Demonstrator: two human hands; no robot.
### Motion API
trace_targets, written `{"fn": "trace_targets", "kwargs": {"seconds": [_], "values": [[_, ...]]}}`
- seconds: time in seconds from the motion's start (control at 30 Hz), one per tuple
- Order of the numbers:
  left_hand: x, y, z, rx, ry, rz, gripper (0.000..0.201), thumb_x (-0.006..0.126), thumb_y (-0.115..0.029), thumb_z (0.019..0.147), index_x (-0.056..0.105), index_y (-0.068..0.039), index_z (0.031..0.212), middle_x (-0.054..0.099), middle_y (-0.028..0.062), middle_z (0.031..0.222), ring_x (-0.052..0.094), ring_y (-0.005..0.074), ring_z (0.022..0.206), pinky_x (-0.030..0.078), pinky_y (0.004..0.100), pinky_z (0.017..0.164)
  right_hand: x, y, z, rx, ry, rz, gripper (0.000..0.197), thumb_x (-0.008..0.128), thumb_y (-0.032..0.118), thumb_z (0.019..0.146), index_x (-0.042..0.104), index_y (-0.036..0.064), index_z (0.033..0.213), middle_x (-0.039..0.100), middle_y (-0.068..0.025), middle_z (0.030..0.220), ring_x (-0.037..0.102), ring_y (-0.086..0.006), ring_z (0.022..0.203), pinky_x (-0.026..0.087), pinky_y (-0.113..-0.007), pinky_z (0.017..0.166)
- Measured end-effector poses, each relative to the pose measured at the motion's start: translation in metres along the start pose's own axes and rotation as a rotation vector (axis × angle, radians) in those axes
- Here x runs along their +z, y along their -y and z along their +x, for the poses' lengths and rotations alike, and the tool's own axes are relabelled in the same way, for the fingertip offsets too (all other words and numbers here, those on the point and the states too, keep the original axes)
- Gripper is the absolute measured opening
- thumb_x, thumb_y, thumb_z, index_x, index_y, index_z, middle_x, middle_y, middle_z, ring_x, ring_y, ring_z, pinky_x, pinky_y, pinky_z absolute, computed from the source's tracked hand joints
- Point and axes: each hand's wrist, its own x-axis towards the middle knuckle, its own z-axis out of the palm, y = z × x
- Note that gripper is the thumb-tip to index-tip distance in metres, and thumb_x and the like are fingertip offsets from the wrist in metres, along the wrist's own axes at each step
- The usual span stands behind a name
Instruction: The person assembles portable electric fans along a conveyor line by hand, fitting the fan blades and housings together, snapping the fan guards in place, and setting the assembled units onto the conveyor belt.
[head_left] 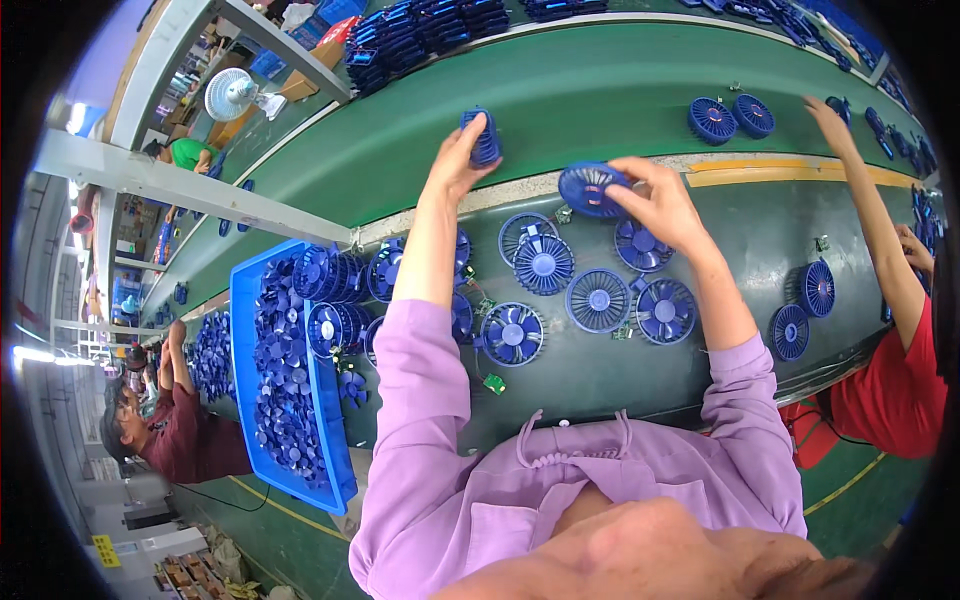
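Over the near edge of the green belt, my left hand (458, 168) is closed on a blue slotted fan housing (485, 140), which is turned edge-on. My right hand (660, 203) pinches the rim of another round blue fan housing (588, 190) between thumb and fingers, tilted above the bench. Below both hands lie several round blue fan parts; one fan with its blades showing (512, 335) and a ribbed grille (598, 301) are among them. Small green circuit boards (495, 384) with wires lie between these parts. My left forearm covers some of the parts on the left.
A blue bin (240, 330) full of blue fan blades stands to my left. Two fan housings (712, 120) ride the green belt (600, 85). Stacked blue parts (425, 40) line its far side. At right, a co-worker's arm (870, 210) reaches over the belt; another person (185, 430) sits left.
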Motion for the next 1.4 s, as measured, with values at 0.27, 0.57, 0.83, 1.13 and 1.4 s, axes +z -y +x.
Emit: {"fn": "trace_targets", "kwargs": {"seconds": [0.27,0.57,0.83,1.13,1.4], "values": [[0.088,0.021,-0.085,0.722,-0.154,1.036,0.097,0.085,-0.024,0.057,0.038,-0.003,0.139,0.044,0.0224,0.132,0.042,0.0384,0.123,0.036,0.0454,0.106,0.018,-0.002,0.001,0.187,-0.141,0.718,0.035,0.060,0.017,0.093,0.055,0.0044,0.126,0.062,-0.0001,0.092,0.058,-0.0052,0.078,0.051,-0.019,0.058],[0.119,0.038,-0.129,1.039,-0.254,1.106,0.117,0.089,-0.020,0.052,0.023,-0.004,0.147,0.045,0.0216,0.131,0.042,0.0388,0.122,0.034,0.0486,0.104,0.053,-0.015,-0.007,0.187,-0.198,0.900,0.029,0.061,0.017,0.093,0.053,0.0010,0.116,0.063,-0.0073,0.105,0.062,-0.0121,0.089,0.054,-0.025,0.073],[0.101,0.045,-0.134,0.438,0.037,-0.037,0.065,0.055,-0.034,0.097,0.025,-0.004,0.146,0.045,0.0157,0.139,0.047,0.0268,0.127,0.042,0.0421,0.104,0.037,-0.011,-0.007,0.227,-0.047,0.848,0.030,0.063,0.018,0.092,0.053,0.0040,0.117,0.065,-0.0070,0.101,0.063,-0.0099,0.086,0.052,-0.025,0.071],[0.110,0.047,-0.149,-0.064,0.345,-0.677,0.052,0.053,-0.051,0.093,0.053,-0.011,0.127,0.057,0.0112,0.128,0.055,0.0257,0.118,0.044,0.0521,0.099,0.038,0.017,-0.017,-0.124,-0.107,0.138,0.040,0.059,0.009,0.087,0.055,0.0053,0.126,0.061,-0.0144,0.121,0.060,-0.0273,0.109,0.047,-0.036,0.094],[0.113,0.040,-0.160,-0.061,0.095,-0.668,0.043,0.050,-0.051,0.094,0.056,-0.019,0.121,0.062,0.0031,0.116,0.060,0.0200,0.105,0.050,0.0466,0.086,0.043,0.033,-0.025,-0.271,0.122,-0.110,0.062,0.067,0.024,0.082,0.045,0.0042,0.136,0.046,-0.0213,0.138,0.041,-0.0362,0.131,0.033,-0.042,0.110]]}}
